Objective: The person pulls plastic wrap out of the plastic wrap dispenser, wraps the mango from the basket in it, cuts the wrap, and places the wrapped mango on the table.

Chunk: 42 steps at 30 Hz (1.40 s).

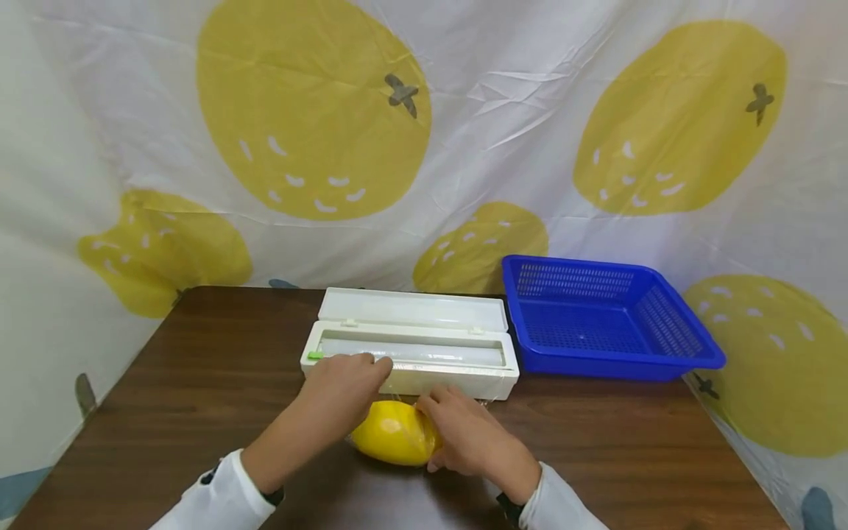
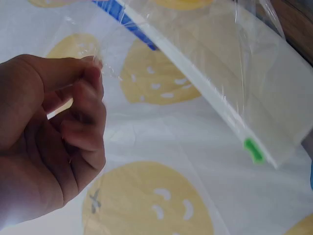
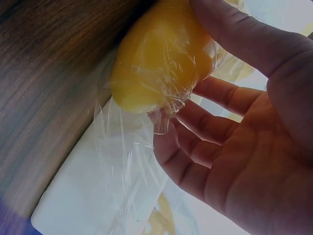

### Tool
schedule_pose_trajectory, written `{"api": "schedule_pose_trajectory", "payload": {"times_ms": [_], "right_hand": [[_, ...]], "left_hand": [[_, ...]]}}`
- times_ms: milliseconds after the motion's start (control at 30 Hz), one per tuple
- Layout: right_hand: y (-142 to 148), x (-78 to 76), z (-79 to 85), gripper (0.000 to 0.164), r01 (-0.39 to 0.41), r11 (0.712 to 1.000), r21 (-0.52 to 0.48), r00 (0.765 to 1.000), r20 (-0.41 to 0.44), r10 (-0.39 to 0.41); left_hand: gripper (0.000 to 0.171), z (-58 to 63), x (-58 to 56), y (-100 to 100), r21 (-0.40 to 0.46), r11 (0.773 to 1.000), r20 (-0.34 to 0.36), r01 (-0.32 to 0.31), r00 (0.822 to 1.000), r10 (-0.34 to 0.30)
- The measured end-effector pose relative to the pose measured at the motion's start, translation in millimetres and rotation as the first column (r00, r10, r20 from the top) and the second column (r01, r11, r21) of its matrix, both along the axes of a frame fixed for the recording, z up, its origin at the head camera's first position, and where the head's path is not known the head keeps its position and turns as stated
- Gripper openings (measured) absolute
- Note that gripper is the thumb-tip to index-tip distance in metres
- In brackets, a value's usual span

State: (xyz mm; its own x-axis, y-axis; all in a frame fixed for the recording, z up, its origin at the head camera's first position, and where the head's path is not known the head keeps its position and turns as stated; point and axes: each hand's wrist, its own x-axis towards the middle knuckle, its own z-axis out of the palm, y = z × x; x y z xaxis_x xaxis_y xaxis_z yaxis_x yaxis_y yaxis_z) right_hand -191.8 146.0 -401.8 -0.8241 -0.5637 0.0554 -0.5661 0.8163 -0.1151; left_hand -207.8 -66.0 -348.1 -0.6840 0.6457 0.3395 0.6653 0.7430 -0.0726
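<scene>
A smooth, glossy yellow fruit (image 1: 391, 436) sits on the table in front of the white cling film dispenser (image 1: 450, 381), with clear film (image 3: 129, 166) drawn over it. My right hand (image 1: 469, 434) holds the fruit's right side, thumb on one side and fingers curled round the other, where the film bunches up. Above the fruit's left end, my left hand (image 1: 344, 384) is raised near the dispenser's front. Its thumb and index finger pinch the film's edge, as the left wrist view shows. Film stretches from the dispenser toward the hands.
The dispenser's lid (image 1: 414, 308) stands open behind the film roll (image 1: 411, 351), and a green slider (image 1: 315, 355) sits at its left end. To the right is a blue perforated basket (image 1: 616, 366). A fruit-print cloth (image 1: 464, 147) hangs behind the brown table (image 1: 218, 383).
</scene>
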Motion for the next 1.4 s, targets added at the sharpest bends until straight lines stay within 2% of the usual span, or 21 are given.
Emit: {"api": "schedule_pose_trajectory", "payload": {"times_ms": [100, 300, 600, 767, 833, 1067, 1167, 1300, 1400], "right_hand": [[0.1, 0.9, 0.2, 0.07, 0.004, 1.0, 0.003, 1.0, -0.009, -0.004], [-0.6, 1.6, -0.5, 0.071, 0.003, 1.0, 0.018, 1.0, -0.025, -0.002], [-1.6, 0.8, -2.9, 0.074, -0.027, 0.998, 0.049, 0.993, -0.112, 0.032], [-1.5, 1.1, -2.6, 0.072, -0.034, 0.998, 0.054, 0.992, -0.12, 0.04], [-1.7, 1.4, -2.2, 0.071, -0.032, 0.998, 0.056, 0.993, -0.115, 0.038], [-2.3, 2.0, -3.4, 0.07, -0.033, 0.997, 0.063, 0.992, -0.123, 0.04], [-2.1, 2.4, -3.4, 0.07, -0.031, 0.998, 0.06, 0.993, -0.114, 0.037], [-1.3, 2.5, -2.6, 0.07, -0.028, 0.998, 0.061, 0.994, -0.101, 0.034], [-1.3, 2.6, -2.1, 0.071, -0.026, 0.998, 0.062, 0.995, -0.096, 0.032]], "left_hand": [[0.017, -5.1, -8.6, 10.9, -0.022, 0.999, -0.018, -0.023, 1.0, 0.023], [0.013, -24.5, -21.4, 24.1, -0.027, 0.998, 0.011, -0.062, 0.998, 0.063], [0.008, -45.3, -26.5, 29.3, -0.006, 0.995, 0.001, -0.103, 0.995, 0.103], [0.006, -49.9, -26.0, 31.7, -0.003, 0.993, 0.034, -0.121, 0.992, 0.121], [0.007, -50.8, -26.1, 32.7, 0.026, 0.992, 0.044, -0.122, 0.992, 0.121], [0.015, -51.7, -27.0, 35.5, 0.138, 0.988, 0.045, -0.07, 0.997, 0.064], [0.016, -50.4, -27.6, 34.3, 0.157, 0.985, 0.113, -0.068, 0.992, 0.051], [0.016, -48.4, -28.8, 31.2, 0.193, 0.979, 0.217, -0.071, 0.976, 0.028], [0.01, -49.7, -29.4, 28.9, 0.22, 0.974, 0.252, -0.054, 0.968, -0.003]]}}
